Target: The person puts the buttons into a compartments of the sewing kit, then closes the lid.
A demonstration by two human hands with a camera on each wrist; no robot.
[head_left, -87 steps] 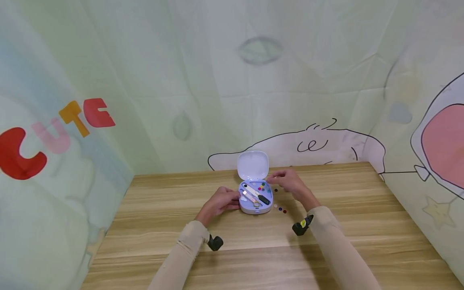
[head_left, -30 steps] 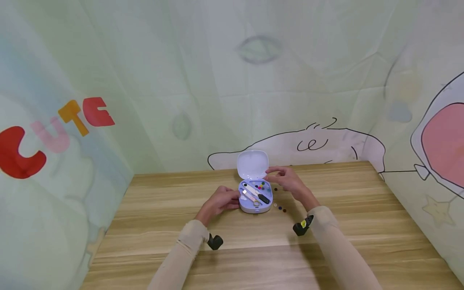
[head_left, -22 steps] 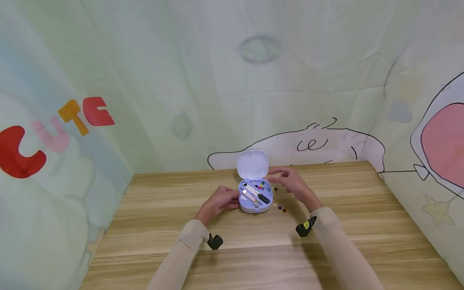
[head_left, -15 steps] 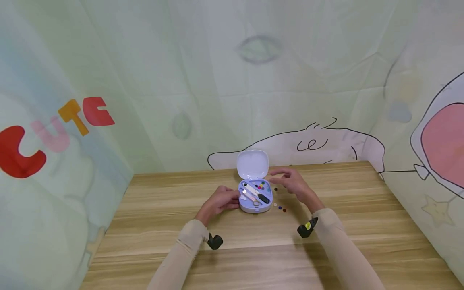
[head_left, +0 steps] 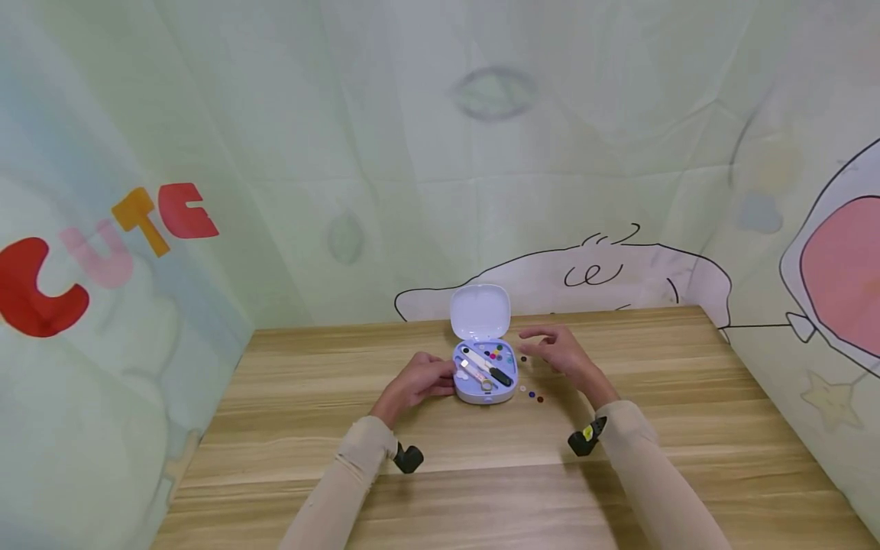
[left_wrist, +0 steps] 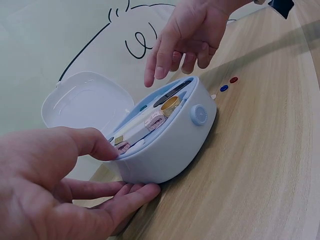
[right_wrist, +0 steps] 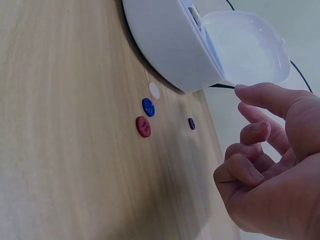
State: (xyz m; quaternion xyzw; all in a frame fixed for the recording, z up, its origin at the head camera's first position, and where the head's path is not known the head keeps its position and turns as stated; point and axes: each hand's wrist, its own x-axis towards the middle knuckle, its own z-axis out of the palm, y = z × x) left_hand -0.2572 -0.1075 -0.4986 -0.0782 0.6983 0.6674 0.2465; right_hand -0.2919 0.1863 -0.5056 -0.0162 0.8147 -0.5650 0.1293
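"When I take the box on the table as landmark, what is nearest?"

"Just right of its front: a red button, a blue button and a white button."

"At the box?"

"The left hand grips its left wall, thumb at the rim, fingers low. Inside lie a black-handled tool, a rolled tape and coloured buttons at its right."

"Where is the right hand?"

"Just right of the box, thumb and forefinger spread apart, other fingers curled, holding nothing. A dark button lies near it."

"Farthest?"

"Behind the box, its lid, raised; beyond that, a printed curtain."
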